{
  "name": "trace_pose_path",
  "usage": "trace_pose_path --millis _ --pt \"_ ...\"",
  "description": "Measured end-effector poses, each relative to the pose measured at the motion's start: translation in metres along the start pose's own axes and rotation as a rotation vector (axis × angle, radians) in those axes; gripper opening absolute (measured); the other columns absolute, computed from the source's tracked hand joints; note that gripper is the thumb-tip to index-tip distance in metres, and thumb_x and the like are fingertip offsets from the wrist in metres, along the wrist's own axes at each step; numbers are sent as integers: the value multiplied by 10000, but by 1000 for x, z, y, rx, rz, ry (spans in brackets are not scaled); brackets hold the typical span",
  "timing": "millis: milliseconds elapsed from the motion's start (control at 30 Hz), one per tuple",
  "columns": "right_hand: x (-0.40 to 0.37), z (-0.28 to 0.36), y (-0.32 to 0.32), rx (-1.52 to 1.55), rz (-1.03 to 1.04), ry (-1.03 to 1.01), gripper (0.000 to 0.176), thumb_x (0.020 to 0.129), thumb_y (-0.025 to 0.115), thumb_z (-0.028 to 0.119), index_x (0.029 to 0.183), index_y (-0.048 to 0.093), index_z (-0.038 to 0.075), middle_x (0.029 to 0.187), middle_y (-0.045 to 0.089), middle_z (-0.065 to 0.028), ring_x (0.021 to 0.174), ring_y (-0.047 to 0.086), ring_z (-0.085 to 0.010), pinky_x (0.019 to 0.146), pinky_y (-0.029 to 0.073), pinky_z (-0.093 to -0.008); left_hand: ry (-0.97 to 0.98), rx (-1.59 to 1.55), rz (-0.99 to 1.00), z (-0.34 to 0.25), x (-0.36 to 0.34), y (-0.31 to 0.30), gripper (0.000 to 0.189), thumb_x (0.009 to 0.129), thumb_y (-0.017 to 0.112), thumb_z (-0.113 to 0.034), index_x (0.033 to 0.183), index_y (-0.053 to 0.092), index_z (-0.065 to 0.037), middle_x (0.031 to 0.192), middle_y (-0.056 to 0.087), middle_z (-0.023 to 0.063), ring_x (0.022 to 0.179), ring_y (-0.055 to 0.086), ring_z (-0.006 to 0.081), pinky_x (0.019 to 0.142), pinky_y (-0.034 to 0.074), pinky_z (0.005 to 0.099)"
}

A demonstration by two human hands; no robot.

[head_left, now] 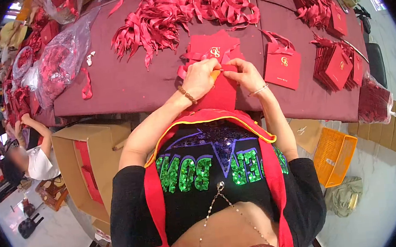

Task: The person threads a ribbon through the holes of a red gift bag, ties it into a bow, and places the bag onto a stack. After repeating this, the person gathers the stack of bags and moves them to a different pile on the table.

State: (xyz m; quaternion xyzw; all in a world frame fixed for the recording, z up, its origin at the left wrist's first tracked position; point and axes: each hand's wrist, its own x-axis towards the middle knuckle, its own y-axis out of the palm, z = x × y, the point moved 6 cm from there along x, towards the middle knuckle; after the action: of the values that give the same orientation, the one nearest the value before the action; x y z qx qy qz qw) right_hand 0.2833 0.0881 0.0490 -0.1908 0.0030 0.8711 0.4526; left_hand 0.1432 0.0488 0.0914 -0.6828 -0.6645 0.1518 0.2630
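My left hand [200, 78], with a beaded bracelet at the wrist, is closed in a pinch over a red gift bag [219, 93] on the table edge before me. Something small and yellow [215, 75] shows at its fingertips; I cannot make out what it is. Facing it, my right hand [245, 76] pinches a red ribbon [229, 67] stretched between the two hands. Just beyond them lie further red bags with a gold logo [215, 52]. Fingers hide part of the ribbon and the bag below.
A heap of red ribbons [161, 28] lies at the back of the table. To the right are a finished-looking bag [283, 66] and stacked bags [336, 66]. A cardboard box [88, 156] and an orange crate [335, 156] flank me. Another person [38, 158] works at left.
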Motion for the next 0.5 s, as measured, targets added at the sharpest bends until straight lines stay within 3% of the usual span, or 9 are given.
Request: trace_pose_path --millis 233,333,400,500 --pt "4 -7 -1 -51 -33 -84 201 760 670 107 919 566 40 695 542 45 583 459 -18 504 350 -174 -4 74 53 1 0 6 93 747 540 -89 774 563 -3 750 596 206 735 589 366 628 455 439" --pt "0 -3 -2 -133 -75 -83 209 743 684 112 896 559 42 660 498 58 566 425 -20 501 340 -181 -6 123 30 1 3 7 107 742 570 -116 770 586 -14 728 605 180 709 599 327 603 451 413" --pt "-3 4 -3 -203 -109 -87 305 684 703 191 903 566 30 592 453 -10 556 411 -75 501 357 -265 -47 135 43 1 5 7 110 740 571 -121 753 587 -13 711 605 179 685 599 332 593 450 420" --pt "-2 4 -2 -181 -102 -95 302 681 702 171 904 557 27 588 453 -20 556 413 -82 504 359 -267 -43 144 32 -6 7 6 111 740 567 -119 724 588 -12 690 601 179 658 599 335 583 449 429"
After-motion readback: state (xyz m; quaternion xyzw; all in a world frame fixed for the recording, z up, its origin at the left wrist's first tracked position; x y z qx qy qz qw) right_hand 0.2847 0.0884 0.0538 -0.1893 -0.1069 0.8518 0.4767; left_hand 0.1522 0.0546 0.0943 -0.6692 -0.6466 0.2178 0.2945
